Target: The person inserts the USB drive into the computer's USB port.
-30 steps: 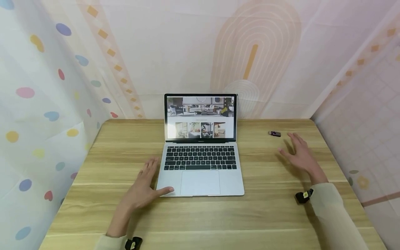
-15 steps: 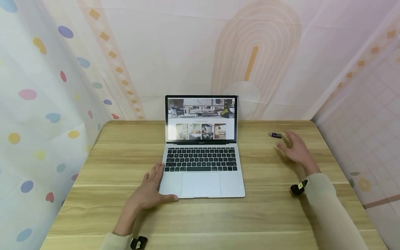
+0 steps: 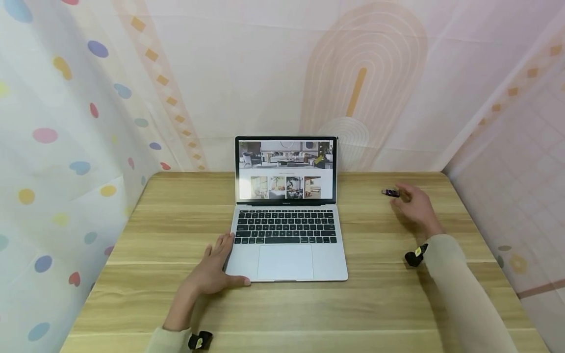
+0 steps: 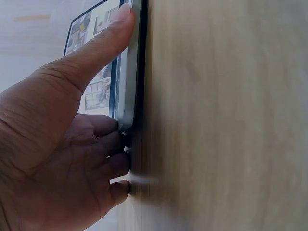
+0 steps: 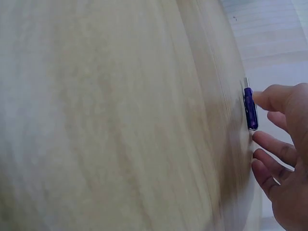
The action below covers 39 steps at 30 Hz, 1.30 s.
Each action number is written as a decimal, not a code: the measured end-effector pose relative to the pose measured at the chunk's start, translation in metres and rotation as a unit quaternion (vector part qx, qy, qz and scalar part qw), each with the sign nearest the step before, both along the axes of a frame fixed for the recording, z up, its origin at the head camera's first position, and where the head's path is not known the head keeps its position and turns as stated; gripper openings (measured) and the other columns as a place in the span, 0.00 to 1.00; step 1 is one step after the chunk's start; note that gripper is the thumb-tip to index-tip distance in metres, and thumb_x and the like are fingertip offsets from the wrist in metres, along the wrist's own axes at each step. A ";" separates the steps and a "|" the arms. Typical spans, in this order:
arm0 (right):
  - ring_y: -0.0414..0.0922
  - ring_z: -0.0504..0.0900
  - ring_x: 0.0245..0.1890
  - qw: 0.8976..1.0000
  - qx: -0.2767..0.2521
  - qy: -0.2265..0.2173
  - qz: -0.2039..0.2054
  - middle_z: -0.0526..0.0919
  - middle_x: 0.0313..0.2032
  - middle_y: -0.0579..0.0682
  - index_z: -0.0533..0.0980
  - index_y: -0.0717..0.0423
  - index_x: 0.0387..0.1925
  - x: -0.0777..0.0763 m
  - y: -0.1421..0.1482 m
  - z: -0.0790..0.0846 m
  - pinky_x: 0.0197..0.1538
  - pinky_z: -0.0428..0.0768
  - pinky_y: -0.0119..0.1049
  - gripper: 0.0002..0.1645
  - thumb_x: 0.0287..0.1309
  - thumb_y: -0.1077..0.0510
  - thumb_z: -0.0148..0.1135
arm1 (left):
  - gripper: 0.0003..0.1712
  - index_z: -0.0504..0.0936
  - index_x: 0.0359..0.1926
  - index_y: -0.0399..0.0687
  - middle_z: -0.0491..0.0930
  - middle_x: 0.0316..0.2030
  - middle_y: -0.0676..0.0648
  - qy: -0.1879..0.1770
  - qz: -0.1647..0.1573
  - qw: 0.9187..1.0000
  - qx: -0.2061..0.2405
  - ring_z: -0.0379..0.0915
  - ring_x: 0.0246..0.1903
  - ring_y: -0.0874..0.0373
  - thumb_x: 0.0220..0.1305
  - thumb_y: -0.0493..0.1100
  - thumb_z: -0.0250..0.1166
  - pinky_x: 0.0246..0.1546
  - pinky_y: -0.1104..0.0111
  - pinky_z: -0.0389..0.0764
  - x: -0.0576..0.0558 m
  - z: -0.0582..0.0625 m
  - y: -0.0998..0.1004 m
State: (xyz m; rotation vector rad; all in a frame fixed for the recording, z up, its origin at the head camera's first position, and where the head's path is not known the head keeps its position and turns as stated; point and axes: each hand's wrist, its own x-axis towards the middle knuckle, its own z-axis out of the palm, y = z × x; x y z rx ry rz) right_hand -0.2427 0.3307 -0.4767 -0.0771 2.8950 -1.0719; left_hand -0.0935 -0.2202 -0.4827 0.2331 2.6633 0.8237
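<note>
A silver laptop (image 3: 285, 262) stands with its lid up on the wooden table, a web page of room pictures on its screen. My left hand (image 3: 212, 269) rests at its front left corner. The thumb lies straight along the front edge, and the other fingers touch the left side; the left wrist view shows this hand (image 4: 62, 115) close up. To the right lies a small dark purple USB flash drive (image 3: 390, 193), metal plug pointing left. My right hand (image 3: 417, 206) has thumb and index finger around the drive's right end. In the right wrist view, the thumb meets the drive (image 5: 250, 108).
The wooden table (image 3: 309, 314) meets a patterned cloth backdrop (image 3: 247, 63) just behind the laptop. More printed cloth hangs at the left and right sides. Each wrist wears a small black camera, such as the right one (image 3: 415, 257).
My right hand has moved left to the flash drive, its thumb and index finger drawing in around it. My left hand has slid right against the laptop. The head view has shifted slightly.
</note>
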 end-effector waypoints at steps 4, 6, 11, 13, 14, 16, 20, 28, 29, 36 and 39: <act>0.74 0.66 0.68 1.000 0.006 0.017 0.001 0.67 0.69 0.76 0.66 0.64 0.73 -0.003 0.000 -0.003 0.70 0.66 0.71 0.34 0.71 0.55 0.59 | 0.80 0.38 0.82 0.37 0.34 0.82 0.33 -0.006 0.000 1.000 0.013 0.28 0.81 0.34 0.46 0.67 0.79 0.79 0.38 0.29 0.001 0.001 -0.001; 0.75 0.65 0.68 1.000 0.010 0.027 0.001 0.68 0.67 0.77 0.69 0.64 0.71 -0.004 -0.001 -0.004 0.69 0.64 0.72 0.32 0.70 0.56 0.60 | 0.79 0.38 0.82 0.37 0.33 0.82 0.33 -0.008 0.000 1.000 0.016 0.27 0.81 0.35 0.46 0.66 0.79 0.79 0.38 0.28 0.001 0.001 -0.002; 0.75 0.66 0.65 0.998 0.029 0.060 0.002 0.70 0.63 0.79 0.76 0.66 0.63 -0.007 -0.003 -0.007 0.70 0.59 0.70 0.26 0.68 0.58 0.62 | 0.79 0.38 0.81 0.37 0.33 0.82 0.33 -0.010 -0.001 1.000 0.020 0.27 0.81 0.35 0.46 0.65 0.79 0.79 0.38 0.28 0.002 0.001 -0.002; 0.75 0.67 0.63 0.997 0.039 0.072 0.002 0.71 0.62 0.79 0.77 0.68 0.60 -0.007 -0.003 -0.009 0.70 0.59 0.70 0.24 0.67 0.59 0.62 | 0.79 0.38 0.81 0.36 0.33 0.82 0.33 -0.011 -0.001 1.000 0.022 0.27 0.81 0.35 0.46 0.65 0.79 0.79 0.38 0.28 0.002 0.001 -0.002; 0.75 0.68 0.63 0.996 0.044 0.077 0.001 0.72 0.61 0.79 0.78 0.68 0.59 -0.008 -0.003 -0.010 0.71 0.59 0.69 0.23 0.66 0.60 0.63 | 0.79 0.38 0.81 0.36 0.33 0.82 0.33 -0.011 -0.001 1.000 0.022 0.27 0.81 0.35 0.46 0.65 0.79 0.79 0.38 0.28 0.003 0.000 -0.002; 0.75 0.68 0.63 0.995 0.050 0.087 0.000 0.73 0.61 0.79 0.79 0.69 0.57 -0.008 -0.003 -0.011 0.71 0.59 0.68 0.21 0.66 0.60 0.63 | 0.79 0.38 0.82 0.37 0.33 0.82 0.33 -0.012 0.000 1.000 0.025 0.26 0.81 0.35 0.46 0.65 0.79 0.79 0.38 0.27 0.003 0.000 -0.002; 0.75 0.68 0.62 0.995 0.052 0.087 -0.008 0.73 0.61 0.78 0.80 0.69 0.56 -0.008 -0.004 -0.012 0.71 0.59 0.68 0.21 0.68 0.59 0.63 | 0.79 0.37 0.82 0.37 0.33 0.82 0.33 -0.011 0.000 1.000 0.028 0.26 0.81 0.35 0.47 0.65 0.79 0.79 0.38 0.27 0.003 -0.001 -0.001; 0.67 0.79 0.50 0.996 0.025 0.080 -0.032 0.79 0.52 0.74 0.80 0.71 0.55 -0.001 -0.009 -0.011 0.54 0.79 0.60 0.18 0.69 0.62 0.62 | 0.79 0.38 0.81 0.36 0.34 0.82 0.33 -0.004 0.001 1.000 0.020 0.27 0.81 0.36 0.47 0.65 0.79 0.80 0.39 0.28 0.002 -0.001 -0.002; 0.66 0.80 0.49 0.996 0.024 0.082 -0.034 0.80 0.50 0.73 0.81 0.71 0.54 -0.001 -0.009 -0.011 0.51 0.80 0.57 0.18 0.69 0.61 0.62 | 0.79 0.38 0.81 0.36 0.34 0.82 0.33 -0.004 0.002 1.000 0.021 0.28 0.81 0.36 0.46 0.65 0.79 0.80 0.38 0.28 0.002 0.000 -0.002; 0.59 0.82 0.43 0.995 0.021 0.086 -0.049 0.85 0.45 0.68 0.83 0.66 0.53 0.002 -0.009 -0.011 0.41 0.76 0.37 0.16 0.68 0.61 0.64 | 0.79 0.39 0.82 0.36 0.35 0.82 0.33 -0.008 0.007 1.000 0.024 0.29 0.81 0.35 0.46 0.65 0.80 0.80 0.38 0.29 0.002 0.001 -0.001; 0.59 0.83 0.43 0.995 0.019 0.090 -0.049 0.85 0.45 0.68 0.83 0.67 0.52 0.003 -0.008 -0.011 0.41 0.76 0.34 0.16 0.67 0.60 0.65 | 0.79 0.39 0.81 0.36 0.35 0.82 0.32 -0.006 0.006 1.000 0.025 0.29 0.81 0.35 0.46 0.65 0.80 0.80 0.38 0.29 0.002 0.001 -0.001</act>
